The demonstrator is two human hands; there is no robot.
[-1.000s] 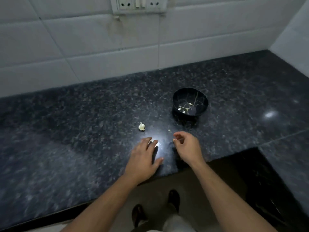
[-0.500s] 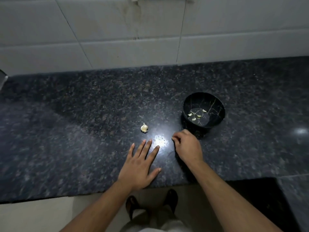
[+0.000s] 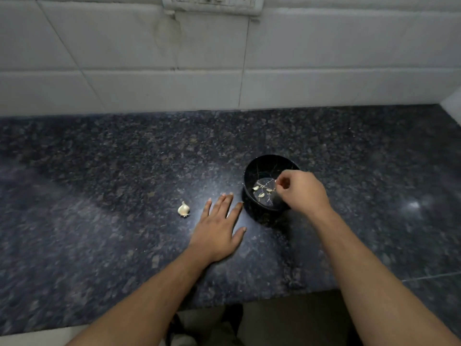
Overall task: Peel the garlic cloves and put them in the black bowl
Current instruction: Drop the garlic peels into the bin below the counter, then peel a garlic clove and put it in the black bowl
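Note:
The black bowl [image 3: 259, 168] with thin gold veins stands on the dark granite counter [image 3: 124, 171], holding a few peeled garlic cloves [image 3: 261, 195]. My right hand [image 3: 303, 192] hovers over the bowl's right side. Its fingertips are pinched together above the inside, and a small garlic clove between them is mostly hidden. My left hand [image 3: 217, 231] lies flat on the counter just left of the bowl, fingers spread, holding nothing. A small unpeeled garlic piece [image 3: 183, 209] sits on the counter to the left of my left hand.
A white tiled wall [image 3: 224, 78] with a socket plate [image 3: 212, 3] rises behind the counter. The counter's front edge runs near my forearms, with the floor and my feet [image 3: 232, 318] below. A side wall closes off the far right.
My right hand pinched at a small piece on the counter, then rose and moved right over the bowl. My left hand stayed flat, its fingers spreading.

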